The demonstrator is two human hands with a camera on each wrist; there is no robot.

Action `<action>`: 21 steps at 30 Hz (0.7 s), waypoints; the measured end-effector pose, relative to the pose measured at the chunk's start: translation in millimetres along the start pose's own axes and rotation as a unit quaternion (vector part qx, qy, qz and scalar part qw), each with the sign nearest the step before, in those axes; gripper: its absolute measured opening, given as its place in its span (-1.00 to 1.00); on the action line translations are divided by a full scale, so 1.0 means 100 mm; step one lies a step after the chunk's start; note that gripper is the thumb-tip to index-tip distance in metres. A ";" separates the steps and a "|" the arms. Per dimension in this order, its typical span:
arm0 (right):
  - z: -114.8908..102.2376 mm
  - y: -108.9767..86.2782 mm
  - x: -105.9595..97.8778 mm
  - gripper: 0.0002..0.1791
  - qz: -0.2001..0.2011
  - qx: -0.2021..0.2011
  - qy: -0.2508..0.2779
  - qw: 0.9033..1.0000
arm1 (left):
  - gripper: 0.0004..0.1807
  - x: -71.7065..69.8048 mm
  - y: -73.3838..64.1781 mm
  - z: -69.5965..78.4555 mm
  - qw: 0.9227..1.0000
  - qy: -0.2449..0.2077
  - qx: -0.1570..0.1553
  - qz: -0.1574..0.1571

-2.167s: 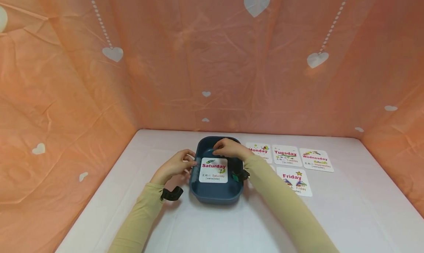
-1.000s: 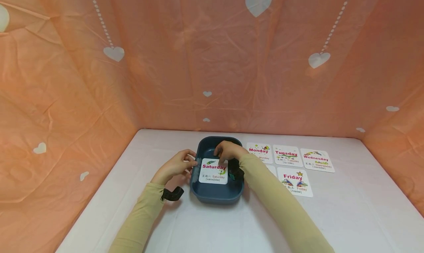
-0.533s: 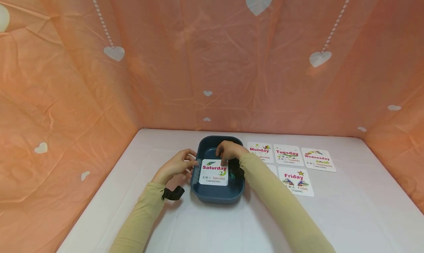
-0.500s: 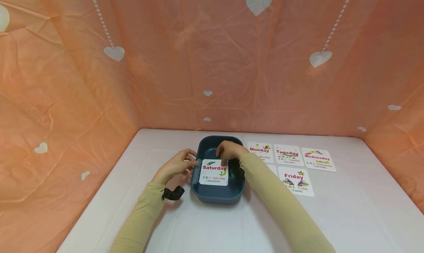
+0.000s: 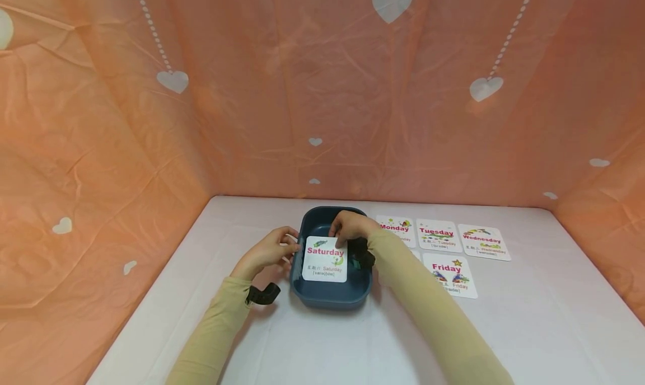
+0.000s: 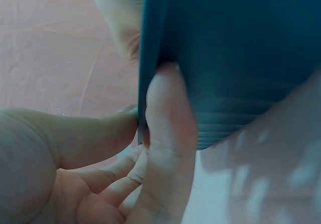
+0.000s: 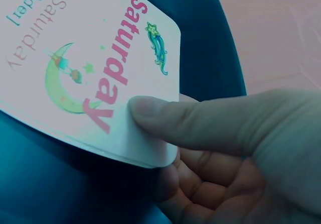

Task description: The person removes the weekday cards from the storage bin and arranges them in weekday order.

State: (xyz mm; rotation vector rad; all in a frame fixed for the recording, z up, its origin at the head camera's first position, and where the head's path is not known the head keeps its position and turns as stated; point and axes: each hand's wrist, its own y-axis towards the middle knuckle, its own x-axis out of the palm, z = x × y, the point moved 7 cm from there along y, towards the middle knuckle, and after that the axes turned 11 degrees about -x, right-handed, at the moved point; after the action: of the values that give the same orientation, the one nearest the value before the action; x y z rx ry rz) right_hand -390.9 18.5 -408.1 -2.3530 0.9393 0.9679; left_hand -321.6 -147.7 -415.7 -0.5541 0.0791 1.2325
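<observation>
A dark blue plastic tray [image 5: 330,298] stands on the white table. Its left rim is pinched by my left hand [image 5: 267,253], thumb on one side of the wall and a finger [image 6: 170,113] on the other. My right hand [image 5: 353,227] reaches over the tray and pinches a white flashcard [image 5: 325,262] printed "Saturday" by its far right corner. In the right wrist view the thumb [image 7: 165,113] lies on top of the Saturday flashcard, with the other fingers curled under it. A second card edge shows just beneath it.
Right of the tray, flashcards lie face up in two rows: Monday [image 5: 398,239], Tuesday [image 5: 437,245] and Wednesday [image 5: 484,250] behind, Friday [image 5: 456,287] in front. Another card beside Friday is mostly hidden by the right sleeve [image 5: 418,301]. An orange cloth [image 5: 353,122] hangs behind the table.
My right hand has gone from the far part of the tray to the Saturday flashcard's corner and now pinches it. The card's far edge has risen slightly. My left hand stays on the rim.
</observation>
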 end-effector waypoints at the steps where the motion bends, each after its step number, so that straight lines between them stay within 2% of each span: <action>1: 0.00 0.00 -0.01 -0.74 0.002 0.000 -0.002 1.000 | -0.68 0.00 0.00 0.00 1.000 0.000 -0.001 0.000; 14: -0.01 -0.02 -0.10 -0.79 0.033 0.008 -0.043 0.999 | -0.66 0.00 0.00 0.00 1.000 -0.005 -0.007 0.003; 21: -0.03 -0.05 -0.15 -0.79 0.052 -0.003 -0.050 0.997 | -0.65 0.00 -0.02 0.02 1.000 0.001 -0.002 0.000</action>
State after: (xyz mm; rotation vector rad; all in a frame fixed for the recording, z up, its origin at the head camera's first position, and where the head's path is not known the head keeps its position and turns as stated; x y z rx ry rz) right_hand -394.0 26.3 -393.8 -2.2567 1.0293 1.1198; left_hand -320.3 -147.1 -413.6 -0.5579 0.0777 1.2326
